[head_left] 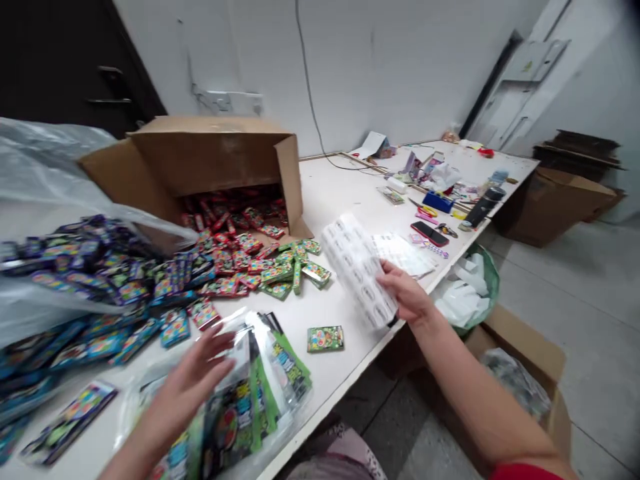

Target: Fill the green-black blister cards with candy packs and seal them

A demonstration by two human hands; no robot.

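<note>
Right-hand grip (409,295) | printed white sheet (354,267) | held by right edge

pass: tabletop (335,190) right of carton (220,157) | obstacles: carton, printed sheet (356,267)

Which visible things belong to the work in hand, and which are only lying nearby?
Seemingly in the work:
white printed sheet, in the right hand
printed pouches, near the left hand
green box

Probably just lying about:
yellow-handled scissors
black bottle

Smooth paper sheet (357,270), glossy plastic pouches (289,365)
</note>
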